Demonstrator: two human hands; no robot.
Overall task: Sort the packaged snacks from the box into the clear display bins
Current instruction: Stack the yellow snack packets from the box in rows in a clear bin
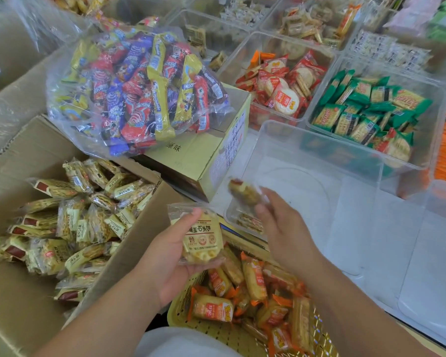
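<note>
Your right hand (pixel 276 222) pinches blurred packet (pixel 243 193) over empty bin (pixel 317 140); left hand (pixel 175 256) grips packet (pixel 202 238). Next: drop both in.

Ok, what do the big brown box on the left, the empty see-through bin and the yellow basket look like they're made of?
Brown box: corrugated cardboard, matte; fluting shows at a torn flap edge.
Empty see-through bin: apparently rigid clear plastic, glossy; the surface beneath shows through its walls.
Yellow perforated basket: probably moulded plastic, slightly shiny, with a regular hole grid.
</note>
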